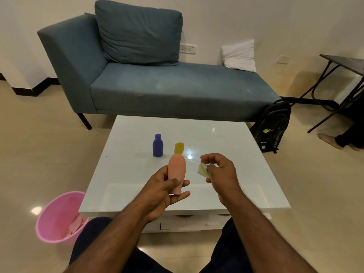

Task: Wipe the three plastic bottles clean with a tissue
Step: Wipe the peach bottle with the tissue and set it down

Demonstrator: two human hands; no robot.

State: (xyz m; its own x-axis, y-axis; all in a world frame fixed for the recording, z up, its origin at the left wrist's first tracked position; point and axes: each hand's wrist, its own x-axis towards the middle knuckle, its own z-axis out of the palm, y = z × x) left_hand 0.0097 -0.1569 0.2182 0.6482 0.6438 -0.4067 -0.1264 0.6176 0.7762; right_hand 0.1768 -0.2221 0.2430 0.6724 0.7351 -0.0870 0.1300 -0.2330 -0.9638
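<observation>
My left hand [164, 191] grips a pink plastic bottle [176, 167] by its lower end and holds it upright above the white table [246, 174]. My right hand [220, 171] is to the right of it, apart from the bottle, with a crumpled pale tissue [202, 168] pinched in its fingers. A blue bottle [157, 145] stands upright further back on the table. Just right of it is a yellow bottle [179, 147], partly hidden behind the pink one.
A pink bin [57, 217] with crumpled tissues inside stands on the floor at the table's front left. A blue couch [157, 87] is behind the table. A black backpack [272, 127] leans at the right. A person's foot [329, 140] shows at far right.
</observation>
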